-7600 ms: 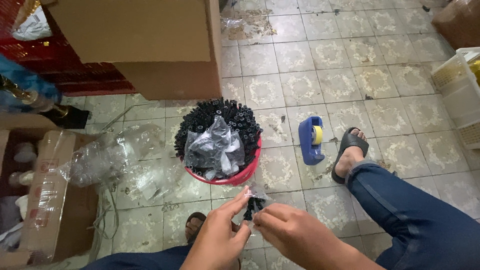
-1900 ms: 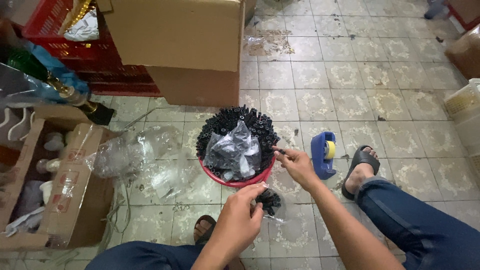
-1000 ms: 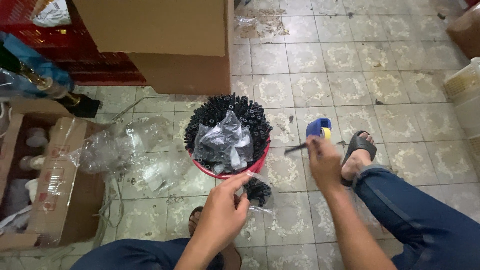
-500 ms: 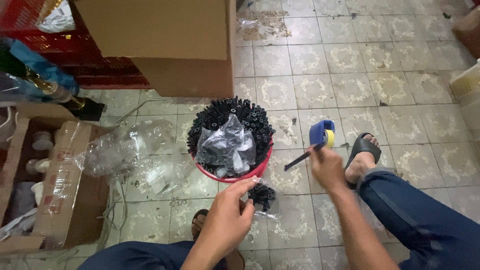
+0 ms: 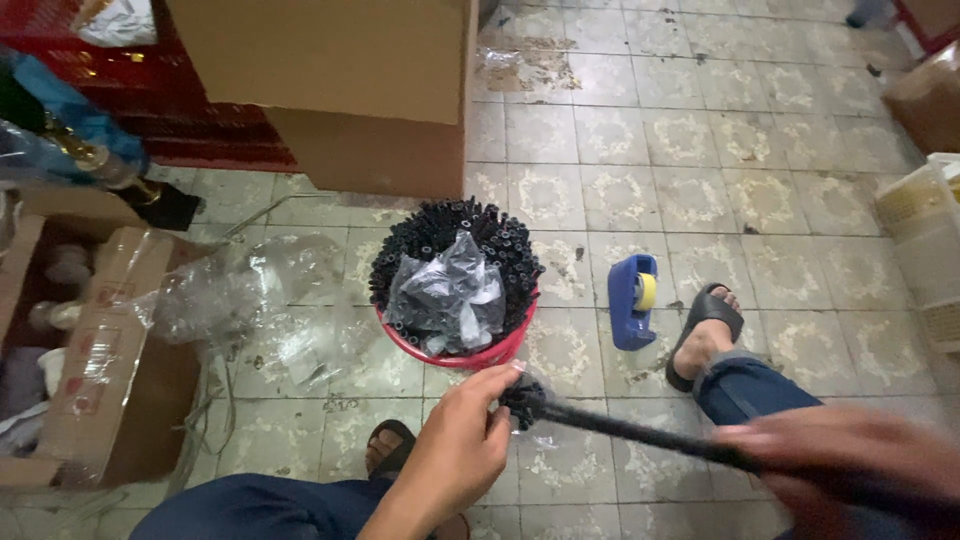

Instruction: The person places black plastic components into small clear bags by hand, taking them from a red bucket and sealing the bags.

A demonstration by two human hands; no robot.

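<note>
My left hand (image 5: pixel 455 460) pinches a small bundle of black tube pieces (image 5: pixel 522 398) low over the tiled floor, just in front of the red bucket (image 5: pixel 480 355). A thin dark strip (image 5: pixel 640 435) runs from that bundle down to the right into my right hand (image 5: pixel 840 465), which is motion-blurred at the lower right and closed around it. The bucket is packed with upright black tubes (image 5: pixel 450 225), and a crumpled clear plastic bag (image 5: pixel 450 295) of more black pieces lies on top. A blue tape dispenser (image 5: pixel 630 300) stands on the floor right of the bucket.
My sandalled foot (image 5: pixel 705 335) rests beside the dispenser. A big cardboard box (image 5: pixel 340 80) stands behind the bucket, with a red crate (image 5: pixel 150 100) to its left. An open carton (image 5: pixel 100 370) and loose clear bags (image 5: pixel 250 300) lie at left. A white basket (image 5: pixel 930 240) sits at right.
My right hand has left the tape dispenser and swung down to the lower right, drawing a dark strip away from the bundle. My left hand still holds the bundle near the bucket.
</note>
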